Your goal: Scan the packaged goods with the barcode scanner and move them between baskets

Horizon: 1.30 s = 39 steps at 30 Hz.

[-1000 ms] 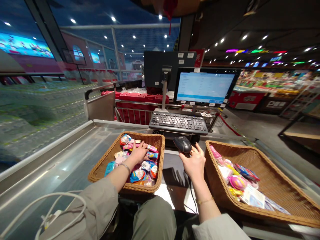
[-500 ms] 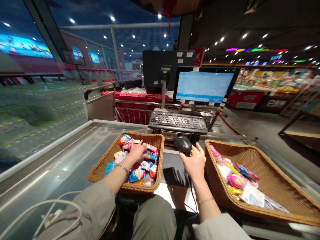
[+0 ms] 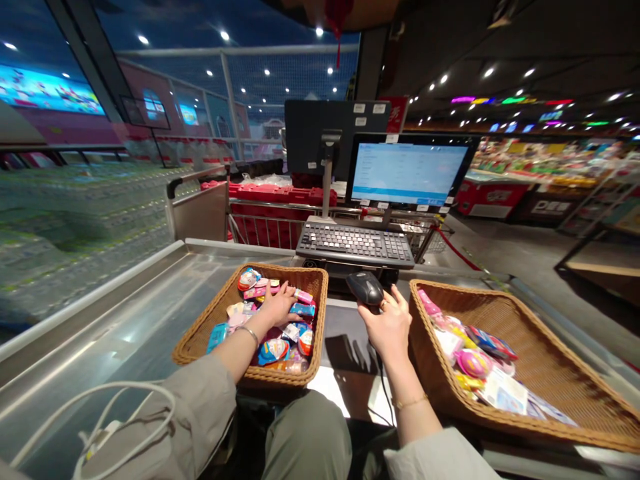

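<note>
My left hand [image 3: 278,307] reaches into the left wicker basket [image 3: 200,339], which holds several small colourful packages. Its fingers are spread over them, resting on or just above a pink package [image 3: 256,291]; the thumb lies close to a blue package [image 3: 303,309]. A blue-and-white package [image 3: 274,351] sits nearer me. My right hand [image 3: 389,327] is closed round a black corded barcode scanner [image 3: 365,289], its head pointing up and left. This hand is above the counter gap between the two baskets, and its palm side is hidden.
The right wicker basket [image 3: 565,347] holds more packages, among them a round pink one [image 3: 474,363]. A keyboard [image 3: 356,241] and a lit monitor [image 3: 410,170] stand behind the counter [image 3: 145,303]. A white cable [image 3: 120,387] loops over my left sleeve. Carts stand beyond.
My left hand has shifted slightly within the basket, with its fingers a little more spread. My right hand and the scanner have barely moved.
</note>
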Available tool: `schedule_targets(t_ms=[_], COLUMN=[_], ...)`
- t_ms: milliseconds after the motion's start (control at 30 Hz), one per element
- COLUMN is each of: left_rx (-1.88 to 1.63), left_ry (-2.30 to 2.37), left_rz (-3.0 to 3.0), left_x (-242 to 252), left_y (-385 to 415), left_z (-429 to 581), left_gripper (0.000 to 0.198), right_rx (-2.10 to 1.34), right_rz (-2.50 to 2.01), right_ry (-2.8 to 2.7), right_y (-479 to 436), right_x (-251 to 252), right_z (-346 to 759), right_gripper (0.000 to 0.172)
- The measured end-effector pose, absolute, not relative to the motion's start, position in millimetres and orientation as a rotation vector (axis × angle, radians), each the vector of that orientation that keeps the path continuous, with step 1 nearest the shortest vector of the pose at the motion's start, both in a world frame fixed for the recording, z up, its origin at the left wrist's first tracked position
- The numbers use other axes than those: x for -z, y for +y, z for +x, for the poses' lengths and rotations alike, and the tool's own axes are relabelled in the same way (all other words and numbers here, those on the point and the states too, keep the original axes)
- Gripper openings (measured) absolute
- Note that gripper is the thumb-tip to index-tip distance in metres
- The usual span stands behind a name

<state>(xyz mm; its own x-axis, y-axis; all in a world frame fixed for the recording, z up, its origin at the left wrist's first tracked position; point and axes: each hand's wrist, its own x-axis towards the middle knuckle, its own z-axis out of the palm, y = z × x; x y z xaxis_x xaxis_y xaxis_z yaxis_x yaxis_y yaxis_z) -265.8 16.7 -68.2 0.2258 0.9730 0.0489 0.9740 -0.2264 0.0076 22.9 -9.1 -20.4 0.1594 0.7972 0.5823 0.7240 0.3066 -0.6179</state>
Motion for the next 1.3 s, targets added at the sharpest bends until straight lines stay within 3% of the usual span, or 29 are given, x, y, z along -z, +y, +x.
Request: schedule_targets(t_ms=[167,400,733,900,1300], left_rx=[0.070,0.098,0.089,0.290,0.605], left_ry=[-1.999,-1.940,-1.914,-1.874,-1.847], left_rz=[-2.468,-2.447,-2.553,-2.413,-2.130], left_x=[62,68,69,66,40], left_y=[17,17,20,24,15], left_z=[-269,-267,-263,-265,-256], left_gripper=[0.026,0.046,0.034,0.038,0.019], right_rx=[-0.073,-0.077,-0.091,-0.113,-0.151], right_rz=[-1.424,-1.422,-1.413,-1.424,-1.416], right_ry=[-1.574,-1.577,-1.567,-1.572,-1.644], right_y=[-10,-10,-10,-10,-14], right_x=[21,20,20,20,20], right_z=[24,25,26,26,18], right_gripper=[0.023,0.024,0.022,0.022,0.020])
